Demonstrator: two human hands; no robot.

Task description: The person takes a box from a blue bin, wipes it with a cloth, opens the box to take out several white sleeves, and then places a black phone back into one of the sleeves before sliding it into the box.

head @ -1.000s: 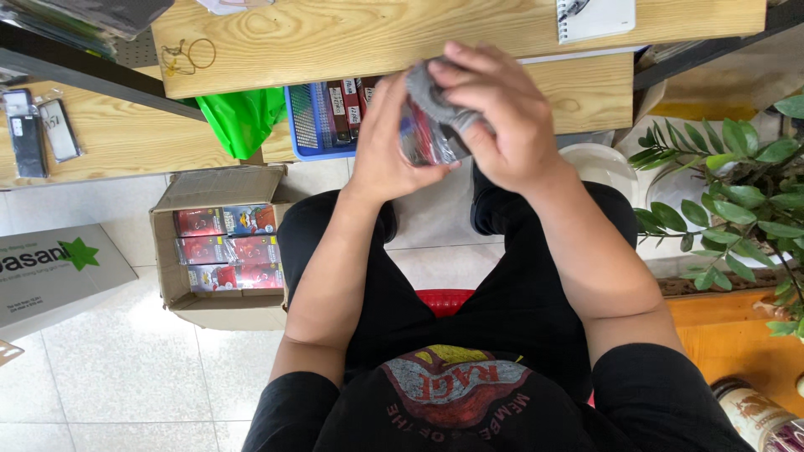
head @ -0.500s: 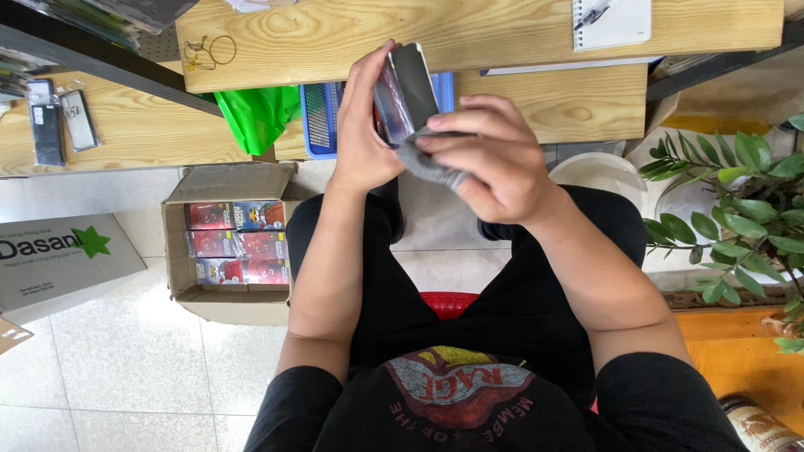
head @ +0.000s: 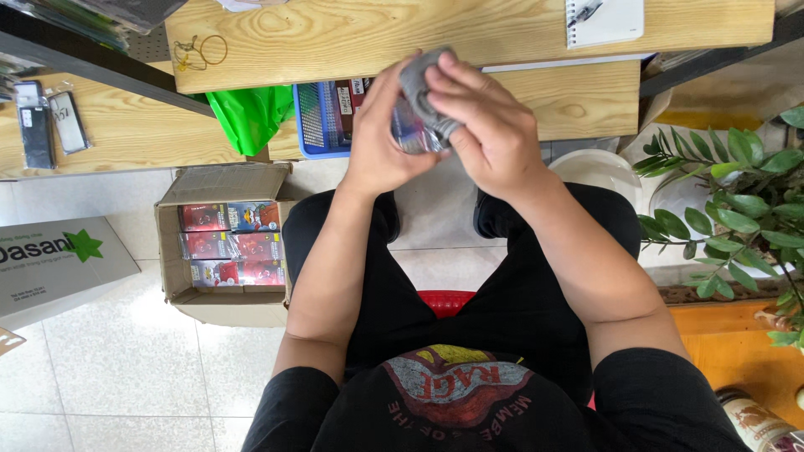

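Both my hands are raised in front of me above my knees, in front of the wooden shelf. My left hand [head: 381, 142] grips a small flat packet [head: 410, 134] with a shiny printed face. My right hand [head: 490, 125] is closed over the same packet from the right, fingers pinching a grey flexible piece [head: 416, 82] that curls over its top. Much of the packet is hidden between my palms.
An open cardboard box [head: 224, 243] with several red packets stands on the tiled floor at my left. A blue basket [head: 318, 121] and green bag [head: 247, 117] sit under the wooden shelf [head: 469, 33]. A white stool [head: 599, 172] and potted plant [head: 737, 209] are at my right.
The packet stood upright and lifted half a second ago; now it is lower and turned, with the grey piece wrapped over its top by my right fingers.
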